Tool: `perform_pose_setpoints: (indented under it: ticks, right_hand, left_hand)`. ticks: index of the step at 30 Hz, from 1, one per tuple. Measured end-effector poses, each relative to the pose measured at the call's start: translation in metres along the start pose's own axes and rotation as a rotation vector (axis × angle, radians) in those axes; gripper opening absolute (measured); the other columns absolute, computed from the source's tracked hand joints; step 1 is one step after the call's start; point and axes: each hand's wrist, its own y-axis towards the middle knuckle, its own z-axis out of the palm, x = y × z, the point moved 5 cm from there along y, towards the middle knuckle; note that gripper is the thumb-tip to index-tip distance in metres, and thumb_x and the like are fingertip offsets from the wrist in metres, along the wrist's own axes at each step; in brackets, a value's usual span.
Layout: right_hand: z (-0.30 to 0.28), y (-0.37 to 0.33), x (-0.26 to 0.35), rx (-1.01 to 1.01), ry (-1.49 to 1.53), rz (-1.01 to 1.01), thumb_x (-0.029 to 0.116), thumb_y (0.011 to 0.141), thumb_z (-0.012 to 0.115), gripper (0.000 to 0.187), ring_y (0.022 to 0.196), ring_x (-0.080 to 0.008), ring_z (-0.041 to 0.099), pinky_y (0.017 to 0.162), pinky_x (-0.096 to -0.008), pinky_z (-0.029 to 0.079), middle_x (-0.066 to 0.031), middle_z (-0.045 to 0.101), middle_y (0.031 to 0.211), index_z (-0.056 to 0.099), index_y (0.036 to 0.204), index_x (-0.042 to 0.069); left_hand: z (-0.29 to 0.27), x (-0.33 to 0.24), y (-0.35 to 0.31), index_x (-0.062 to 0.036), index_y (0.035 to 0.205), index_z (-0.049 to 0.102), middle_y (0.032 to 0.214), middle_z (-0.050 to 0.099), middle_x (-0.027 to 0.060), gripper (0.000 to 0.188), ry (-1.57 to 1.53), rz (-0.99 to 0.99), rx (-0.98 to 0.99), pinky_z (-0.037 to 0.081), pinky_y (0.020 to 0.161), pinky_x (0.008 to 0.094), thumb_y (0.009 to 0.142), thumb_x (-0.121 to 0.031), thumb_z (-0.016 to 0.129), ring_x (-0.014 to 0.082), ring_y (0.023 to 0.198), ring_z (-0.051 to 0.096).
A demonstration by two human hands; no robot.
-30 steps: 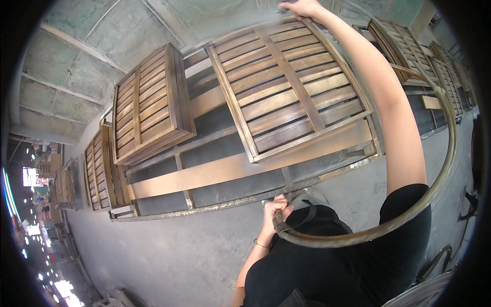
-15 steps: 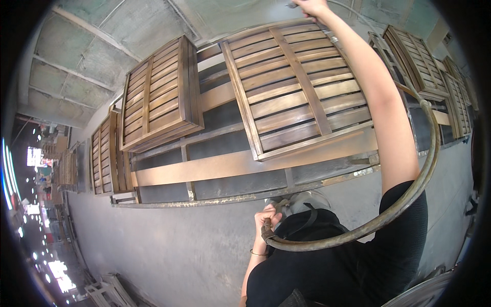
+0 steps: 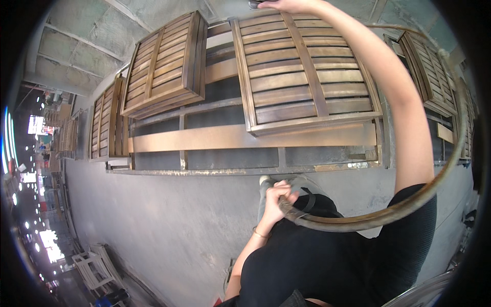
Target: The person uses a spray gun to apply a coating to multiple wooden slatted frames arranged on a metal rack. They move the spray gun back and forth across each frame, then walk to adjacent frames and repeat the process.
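My left hand (image 3: 279, 198) is closed round a thick brown hose (image 3: 353, 223) in front of my body. The hose loops out to the right and up past my right arm. At the top edge, my right hand (image 3: 289, 5) is stretched out beyond a brown slatted wooden panel (image 3: 279, 82). It grips a grey metal spray gun (image 3: 254, 4), mostly cut off by the picture's edge. The panel lies on a low metal rack (image 3: 240, 169), with its cross slat running away from me.
Left of it, slatted panels (image 3: 163, 61) are stacked on the rack, with another slatted piece (image 3: 106, 117) leaning beyond. A flat board (image 3: 255, 139) spans the rack's near side. More slatted panels (image 3: 427, 71) stand at right. Pale frames (image 3: 94, 268) lie on the floor at lower left.
My right hand has swept left along the panel's far edge with the spray gun. My left hand, still round the hose, has risen slightly. The whole view has shifted, so the panels sit higher.
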Motion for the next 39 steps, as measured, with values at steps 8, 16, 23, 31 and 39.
perform_pose_setpoints:
  ticks: [8, 16, 23, 31, 39]
  right_hand:
    - [-0.033, -0.107, 0.069, 0.346, 0.291, 0.235, 0.041, 0.077, 0.073, 0.044, 0.057, -0.0274, 0.053, 0.057, -0.0375, 0.045, -0.0177, 0.061, 0.065, 0.062, 0.076, -0.002]
    - [-0.072, -0.214, 0.117, 0.356, 0.426, 0.629, 0.034, 0.076, 0.08, 0.053, 0.058, -0.0097, 0.057, 0.054, -0.0274, 0.047, -0.0055, 0.062, 0.072, 0.045, 0.1, 0.003]
    - [-0.176, -0.293, 0.145, 0.205, -0.234, 0.755, 0.029, 0.071, 0.082, 0.043, 0.092, -0.0239, 0.058, 0.08, -0.0326, 0.047, -0.0108, 0.06, 0.092, 0.063, 0.099, 0.003]
    - [-0.21, -0.308, 0.141, 0.75, -0.44, 0.903, 0.029, 0.07, 0.077, 0.043, 0.098, -0.0283, 0.056, 0.081, -0.0392, 0.046, -0.0123, 0.056, 0.098, 0.056, 0.097, 0.002]
    - [-0.172, -0.191, 0.015, 0.6, -0.45, 0.644, 0.041, 0.071, 0.075, 0.041, 0.064, -0.0345, 0.063, 0.059, -0.0433, 0.049, -0.0198, 0.065, 0.072, 0.066, 0.077, 0.001]
  left_hand:
    - [0.074, -0.044, 0.009, -0.0053, 0.054, 0.03, 0.051, 0.034, 0.0057, 0.041, -0.038, 0.113, 0.216, 0.031, 0.062, 0.0322, 0.068, -0.003, 0.069, 0.0214, 0.055, 0.038]
    - [0.111, -0.072, -0.005, -0.0045, 0.056, 0.029, 0.053, 0.033, 0.0064, 0.04, -0.191, 0.16, 0.399, 0.032, 0.065, 0.0323, 0.065, -0.004, 0.068, 0.022, 0.057, 0.038]
    - [0.17, -0.116, -0.022, -0.0054, 0.055, 0.027, 0.051, 0.031, 0.0058, 0.042, -0.555, 0.25, 0.848, 0.032, 0.064, 0.0331, 0.063, -0.005, 0.067, 0.0227, 0.057, 0.037]
    - [0.201, -0.135, -0.057, -0.0041, 0.058, 0.032, 0.055, 0.029, 0.0055, 0.039, -0.865, 0.365, 1.186, 0.025, 0.051, 0.0316, 0.073, -0.01, 0.067, 0.0192, 0.056, 0.03]
    - [0.185, -0.114, -0.037, -0.004, 0.062, 0.028, 0.061, 0.029, 0.0041, 0.04, -0.842, 0.255, 1.148, 0.025, 0.055, 0.0313, 0.074, -0.009, 0.066, 0.0171, 0.06, 0.028]
